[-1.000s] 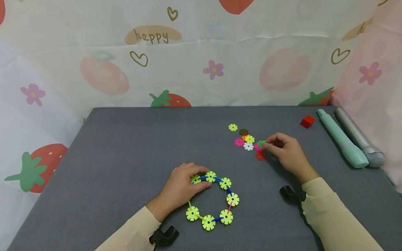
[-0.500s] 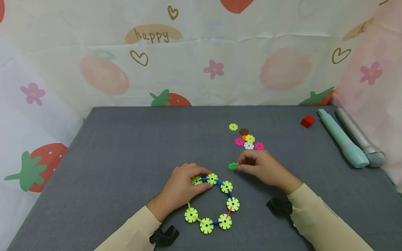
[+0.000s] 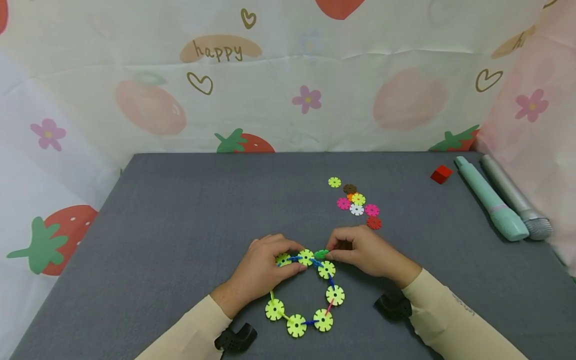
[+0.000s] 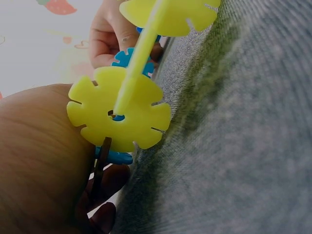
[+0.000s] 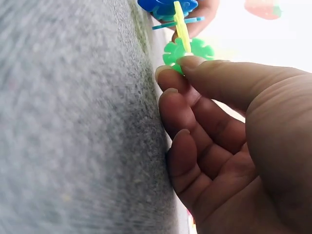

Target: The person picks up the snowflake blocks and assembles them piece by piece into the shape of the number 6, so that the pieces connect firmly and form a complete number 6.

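We're likely joining the green disc (image 3: pixel 321 254) to the disc ring (image 3: pixel 332 296), lower centre of the frame. Right hand's (image 3: pixel 366 252) grip is pinching the green one at the ring's upper right; left hand's (image 3: pixel 265 265) is pinching the ring's upper left. Next we're probably needing slots aligned, then a firm push.

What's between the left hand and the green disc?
In the head view, a yellow disc of the ring sits between the left hand and the green disc the right hand pinches.
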Motion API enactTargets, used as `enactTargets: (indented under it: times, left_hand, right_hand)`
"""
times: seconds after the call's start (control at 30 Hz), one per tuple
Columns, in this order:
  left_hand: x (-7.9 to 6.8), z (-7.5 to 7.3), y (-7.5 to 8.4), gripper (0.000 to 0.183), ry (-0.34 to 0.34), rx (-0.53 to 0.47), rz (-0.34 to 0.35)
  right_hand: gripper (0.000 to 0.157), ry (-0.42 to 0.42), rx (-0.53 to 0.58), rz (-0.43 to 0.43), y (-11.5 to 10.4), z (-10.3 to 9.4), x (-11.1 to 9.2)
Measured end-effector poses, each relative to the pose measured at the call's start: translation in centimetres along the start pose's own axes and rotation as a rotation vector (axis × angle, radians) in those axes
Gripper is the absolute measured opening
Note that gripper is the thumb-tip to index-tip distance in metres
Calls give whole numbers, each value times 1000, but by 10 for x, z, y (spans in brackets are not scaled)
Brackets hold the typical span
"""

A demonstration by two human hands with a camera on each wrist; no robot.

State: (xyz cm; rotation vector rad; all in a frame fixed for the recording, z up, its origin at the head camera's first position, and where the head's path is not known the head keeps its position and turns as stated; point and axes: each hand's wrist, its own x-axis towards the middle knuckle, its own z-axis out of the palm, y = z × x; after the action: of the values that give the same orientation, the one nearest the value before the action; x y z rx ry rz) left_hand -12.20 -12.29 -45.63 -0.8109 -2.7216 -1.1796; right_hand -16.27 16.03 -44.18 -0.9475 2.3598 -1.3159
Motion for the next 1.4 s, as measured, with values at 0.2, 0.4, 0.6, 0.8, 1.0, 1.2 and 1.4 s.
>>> enactTargets:
  times: [0.2, 0.4, 0.6, 0.8, 1.0, 1.2, 1.4]
  left_hand:
    - [0, 1, 0, 26, 5, -5, 8]
    - [0, 2, -3, 26, 15, -15, 41]
    - [-1, 0, -2, 26, 1, -38, 70]
    - [-1, 1, -1, 24, -7, -65, 98]
    - [0, 1, 1, 21, 3, -88, 133]
    - [1, 2, 4, 20, -16, -100, 107]
    - [1, 2, 5, 22, -20, -123, 10]
  right_hand:
    - [11, -8, -13, -13, 0, 2, 1]
    - [7, -20, -22, -43, 1, 3, 2]
    - [9, -17, -31, -53, -2, 6, 3]
    - [13, 20, -57, -61, -3, 11, 5]
    - [14, 42, -57, -85, -4, 13, 5]
    - [13, 27, -62, -96, -5, 12, 5]
    - [6, 7, 11, -10, -3, 7, 3]
